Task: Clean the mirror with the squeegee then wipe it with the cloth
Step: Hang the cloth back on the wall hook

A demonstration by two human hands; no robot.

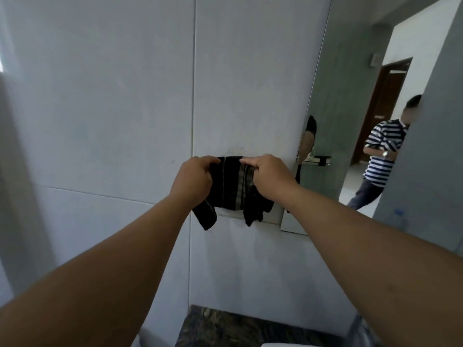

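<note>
Nearest, at the bottom, is a dark speckled countertop [225, 329]. Two bare arms reach out over it toward the wall.

The left hand [194, 177] and the right hand [269, 176] both hold the cloth [231, 189]. It is black with a few pale stripes. Each hand has its fingers curled and pinches the top edge of the cloth — one at the left end, one at the right end. The cloth is stretched between them and its loose ends hang down. It is held up just in front of the pale tiled wall [112, 121]; I cannot tell if it touches the tiles.

To the right of the hands, on the wall, is the mirror [350, 108]. The cloth is near its left edge, low down, but not on the glass.

Far off, in the mirror, you can see a person in a striped shirt [383, 151] and a brown doorway [385, 106].
</note>
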